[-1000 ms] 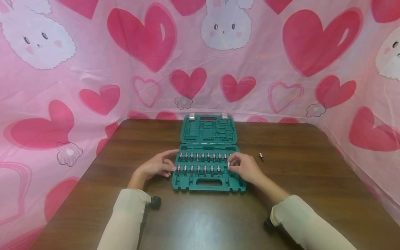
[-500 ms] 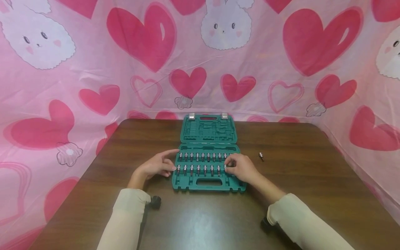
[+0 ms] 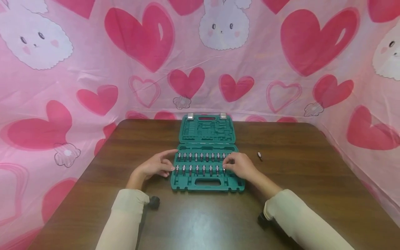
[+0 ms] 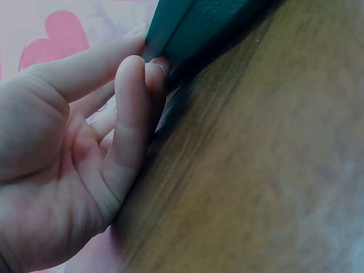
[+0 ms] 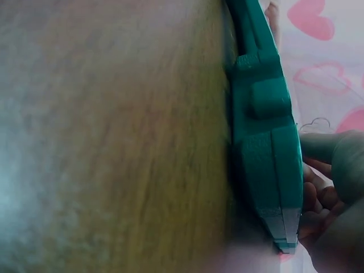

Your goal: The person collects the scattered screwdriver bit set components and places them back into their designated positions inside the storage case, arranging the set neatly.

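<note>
A green plastic case point(image 3: 182, 183) lies unfolded on the table, with two rows of metal bit sockets point(image 3: 203, 169) in its base. My right hand point(image 3: 242, 165) is over the right part of the base. Its thumb and fingertips pinch a bit socket point(image 3: 224, 171) at the right end of the front row, mostly covered by the fingers. My left hand point(image 3: 153, 165) touches the left edge of the case, index finger stretched along it and thumb nearer the front. In the right wrist view, the case wall point(image 5: 270, 165) hides the fingertips.
One loose bit socket point(image 3: 259, 156) lies on the brown table point(image 3: 200, 222), right of the case. The raised lid point(image 3: 207, 130) with two metal latches stands at the back. A pink heart-patterned cloth point(image 3: 193, 52) hangs behind the table.
My right hand has shifted slightly left and brought the pinched bit socket to the front row's right end. The left hand keeps its place on the case.
</note>
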`<action>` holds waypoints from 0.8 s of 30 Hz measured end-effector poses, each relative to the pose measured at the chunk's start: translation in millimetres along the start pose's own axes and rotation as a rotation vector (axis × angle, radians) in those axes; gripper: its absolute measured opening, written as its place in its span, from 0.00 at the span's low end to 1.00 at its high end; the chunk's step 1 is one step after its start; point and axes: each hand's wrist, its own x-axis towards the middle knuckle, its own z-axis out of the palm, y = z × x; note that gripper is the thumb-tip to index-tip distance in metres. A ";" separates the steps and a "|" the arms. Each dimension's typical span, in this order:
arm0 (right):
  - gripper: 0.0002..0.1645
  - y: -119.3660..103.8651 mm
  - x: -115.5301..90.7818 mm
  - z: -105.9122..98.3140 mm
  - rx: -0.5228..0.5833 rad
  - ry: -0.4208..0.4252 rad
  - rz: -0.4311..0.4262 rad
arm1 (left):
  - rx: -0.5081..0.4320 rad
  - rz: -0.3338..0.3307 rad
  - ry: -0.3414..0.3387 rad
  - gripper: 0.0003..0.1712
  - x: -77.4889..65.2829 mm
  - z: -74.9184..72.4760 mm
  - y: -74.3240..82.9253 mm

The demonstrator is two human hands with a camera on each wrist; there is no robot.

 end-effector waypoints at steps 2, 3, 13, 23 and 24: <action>0.06 -0.5 1.1 -0.3 0.010 -0.010 0.012 | 0.001 0.000 0.001 0.43 0.4 -0.3 -0.3; 0.06 -0.8 1.5 -0.5 0.017 -0.014 0.019 | 0.003 0.001 0.001 0.44 0.5 -0.4 -0.3; 0.07 -0.9 2.3 -1.4 0.038 -0.049 0.065 | -0.002 -0.005 -0.002 0.44 0.3 0.2 0.7; 0.07 -3.0 1.7 -1.1 0.020 -0.060 0.076 | -0.009 0.000 0.000 0.44 0.2 0.3 1.1; 0.07 -3.3 1.8 -1.0 0.020 -0.061 0.079 | -0.006 0.000 0.001 0.44 0.1 0.4 1.3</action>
